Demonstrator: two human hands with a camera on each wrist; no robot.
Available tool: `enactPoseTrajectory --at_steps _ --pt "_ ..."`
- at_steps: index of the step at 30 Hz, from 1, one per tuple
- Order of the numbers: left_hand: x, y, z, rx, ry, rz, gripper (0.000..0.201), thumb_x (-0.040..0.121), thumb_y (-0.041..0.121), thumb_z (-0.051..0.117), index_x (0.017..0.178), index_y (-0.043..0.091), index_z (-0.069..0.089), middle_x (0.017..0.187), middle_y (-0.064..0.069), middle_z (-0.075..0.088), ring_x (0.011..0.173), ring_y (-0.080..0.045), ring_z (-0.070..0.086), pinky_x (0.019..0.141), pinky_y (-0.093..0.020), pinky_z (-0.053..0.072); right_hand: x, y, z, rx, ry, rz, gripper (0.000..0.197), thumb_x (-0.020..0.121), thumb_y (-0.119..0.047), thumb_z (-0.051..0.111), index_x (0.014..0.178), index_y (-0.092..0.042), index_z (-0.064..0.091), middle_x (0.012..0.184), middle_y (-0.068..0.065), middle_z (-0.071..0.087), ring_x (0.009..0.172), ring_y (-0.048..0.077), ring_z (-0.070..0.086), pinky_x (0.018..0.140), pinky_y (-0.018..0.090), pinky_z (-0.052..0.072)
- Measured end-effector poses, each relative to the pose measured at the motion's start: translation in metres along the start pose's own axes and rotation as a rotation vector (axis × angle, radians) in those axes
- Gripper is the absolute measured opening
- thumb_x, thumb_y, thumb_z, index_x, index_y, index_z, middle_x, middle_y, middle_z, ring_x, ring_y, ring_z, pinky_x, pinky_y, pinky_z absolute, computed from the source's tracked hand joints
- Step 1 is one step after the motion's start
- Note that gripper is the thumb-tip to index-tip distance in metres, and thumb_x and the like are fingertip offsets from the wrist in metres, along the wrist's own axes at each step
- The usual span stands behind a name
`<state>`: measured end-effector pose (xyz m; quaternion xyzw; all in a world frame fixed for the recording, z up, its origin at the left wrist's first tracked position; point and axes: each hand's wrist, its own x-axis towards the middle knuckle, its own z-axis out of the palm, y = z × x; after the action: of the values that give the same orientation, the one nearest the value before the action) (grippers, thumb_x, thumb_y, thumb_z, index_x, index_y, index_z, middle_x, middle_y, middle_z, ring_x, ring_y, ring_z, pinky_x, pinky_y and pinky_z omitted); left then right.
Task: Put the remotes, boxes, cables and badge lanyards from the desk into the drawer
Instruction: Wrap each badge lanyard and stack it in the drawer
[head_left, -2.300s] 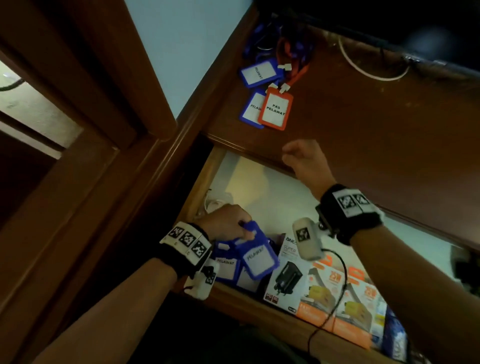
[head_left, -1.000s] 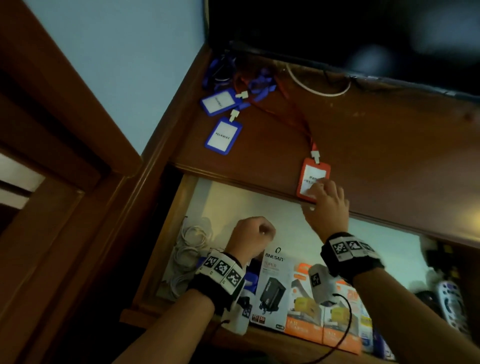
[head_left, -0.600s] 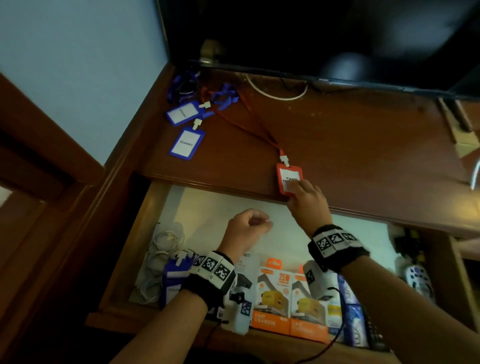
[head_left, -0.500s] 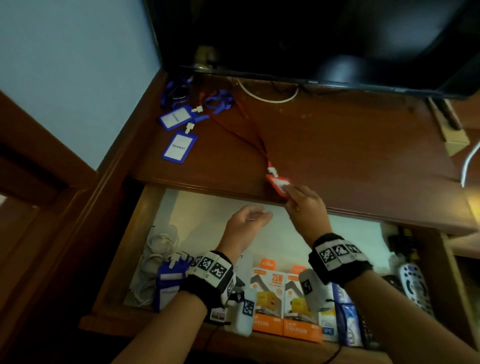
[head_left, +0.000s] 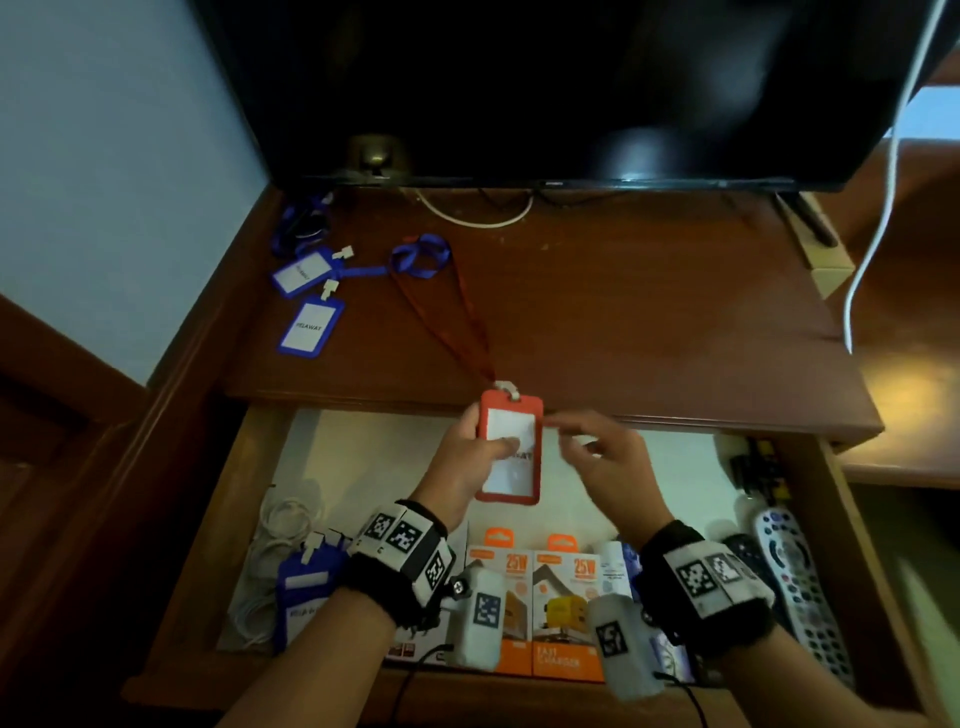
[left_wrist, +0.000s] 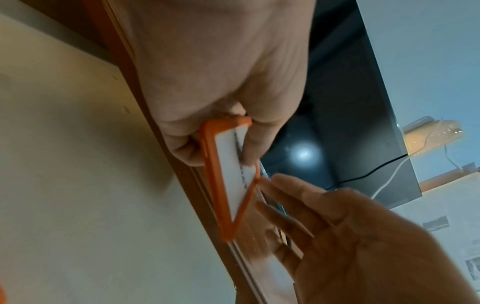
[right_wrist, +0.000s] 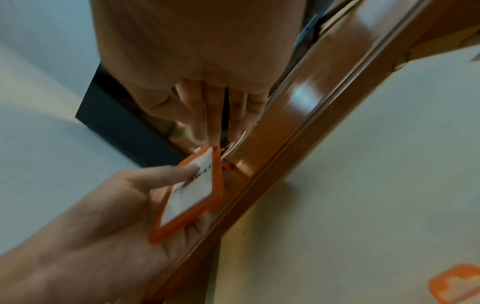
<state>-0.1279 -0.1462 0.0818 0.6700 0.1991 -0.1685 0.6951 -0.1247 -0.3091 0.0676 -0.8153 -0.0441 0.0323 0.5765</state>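
Note:
An orange-red badge holder (head_left: 511, 457) hangs over the open drawer (head_left: 260, 452), just off the desk's front edge. My left hand (head_left: 470, 452) grips it, thumb across its white card (left_wrist: 233, 164) and fingers behind (right_wrist: 192, 193). Its red lanyard (head_left: 452, 332) trails back over the desk. My right hand (head_left: 597, 452) hovers just right of the badge with fingers straight, holding nothing (right_wrist: 215, 115). Two blue badges (head_left: 310, 325) (head_left: 304, 271) with blue lanyards lie at the desk's back left.
Inside the drawer lie white cables (head_left: 283, 525), a blue badge (head_left: 304, 592), orange charger boxes (head_left: 561, 603) and remotes (head_left: 795, 571). A dark TV (head_left: 545, 88) stands at the desk's back, with a white cable (head_left: 472, 221) beneath it and another (head_left: 883, 182) hanging at right.
My right hand slid the orange badge to the desk's front edge and let it go. My left hand came up from the drawer and took hold of it.

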Motion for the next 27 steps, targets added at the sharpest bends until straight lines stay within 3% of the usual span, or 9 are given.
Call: enactPoseTrajectory --at_steps 3,5,7,9,13,17,21,24,27 --pt "-0.005 0.012 -0.003 0.091 -0.163 -0.005 0.042 0.088 0.002 0.061 0.110 0.037 0.054 0.107 -0.004 0.066 0.096 -0.025 0.065 0.078 -0.038 0.058 0.014 -0.013 -0.011 0.264 0.025 0.241 0.029 0.098 -0.027 0.049 0.126 -0.029 0.057 0.119 -0.011 0.060 0.105 0.002 0.057 0.079 0.024 0.046" --pt "-0.006 0.019 -0.005 0.186 -0.249 -0.011 0.042 0.087 0.004 0.063 0.112 0.037 0.054 0.108 -0.005 0.066 0.098 -0.027 0.065 0.084 -0.042 0.057 0.023 -0.019 -0.016 0.348 -0.103 0.351 0.035 0.098 -0.048 0.040 0.131 -0.041 0.049 0.124 -0.006 0.058 0.110 0.013 0.059 0.087 0.036 0.051" --pt "-0.006 0.022 -0.006 0.262 -0.324 -0.018 0.038 0.086 0.004 0.063 0.109 0.034 0.057 0.105 -0.005 0.066 0.099 -0.027 0.065 0.085 -0.042 0.056 0.029 -0.022 -0.017 0.463 -0.206 0.447 0.038 0.096 -0.054 0.038 0.128 -0.040 0.053 0.121 0.007 0.062 0.110 0.028 0.061 0.091 0.047 0.053" --pt "-0.005 0.022 -0.008 0.321 -0.390 -0.038 0.035 0.085 -0.001 0.062 0.102 0.029 0.061 0.102 -0.006 0.068 0.099 -0.027 0.065 0.087 -0.043 0.055 0.033 -0.023 -0.019 0.535 -0.237 0.488 0.037 0.097 -0.046 0.040 0.122 -0.029 0.061 0.118 0.011 0.066 0.112 0.034 0.059 0.094 0.050 0.048" --pt "-0.001 0.012 -0.010 0.430 -0.471 -0.058 0.033 0.082 -0.007 0.065 0.104 0.018 0.064 0.100 -0.005 0.069 0.099 -0.024 0.065 0.093 -0.044 0.052 0.039 -0.027 -0.022 0.639 -0.263 0.488 0.040 0.098 -0.033 0.037 0.119 -0.008 0.062 0.117 0.012 0.068 0.107 0.033 0.061 0.091 0.048 0.044" --pt "0.004 0.008 -0.008 0.495 -0.526 -0.078 0.034 0.082 -0.004 0.067 0.106 0.019 0.062 0.108 -0.010 0.067 0.106 -0.030 0.063 0.094 -0.045 0.051 0.044 -0.032 -0.029 0.746 -0.187 0.410 0.031 0.094 -0.023 0.045 0.112 -0.005 0.063 0.103 0.014 0.068 0.088 0.026 0.061 0.076 0.036 0.044" --pt "0.013 0.003 -0.014 0.538 -0.523 -0.115 0.034 0.082 -0.004 0.066 0.105 0.021 0.063 0.108 -0.009 0.068 0.104 -0.027 0.065 0.092 -0.046 0.053 0.052 -0.026 -0.048 0.788 0.051 0.330 0.020 0.092 -0.013 0.049 0.098 -0.007 0.068 0.082 0.006 0.063 0.076 0.018 0.057 0.072 0.030 0.045" --pt "0.020 0.004 -0.026 0.384 -0.463 -0.121 0.033 0.084 -0.005 0.063 0.105 0.021 0.061 0.099 -0.005 0.069 0.092 -0.021 0.068 0.081 -0.036 0.057 0.049 -0.003 -0.059 0.590 0.168 0.241 0.037 0.079 0.012 0.036 0.078 -0.006 0.068 0.076 0.011 0.064 0.073 0.025 0.058 0.071 0.035 0.049" --pt "0.022 0.009 -0.031 0.132 -0.378 -0.069 0.032 0.085 -0.008 0.060 0.103 0.018 0.062 0.094 -0.008 0.069 0.082 -0.018 0.069 0.077 -0.036 0.057 0.036 0.020 -0.057 0.232 0.100 0.293 0.046 0.072 0.021 0.034 0.069 -0.007 0.069 0.070 0.007 0.067 0.070 0.022 0.057 0.065 0.031 0.048"
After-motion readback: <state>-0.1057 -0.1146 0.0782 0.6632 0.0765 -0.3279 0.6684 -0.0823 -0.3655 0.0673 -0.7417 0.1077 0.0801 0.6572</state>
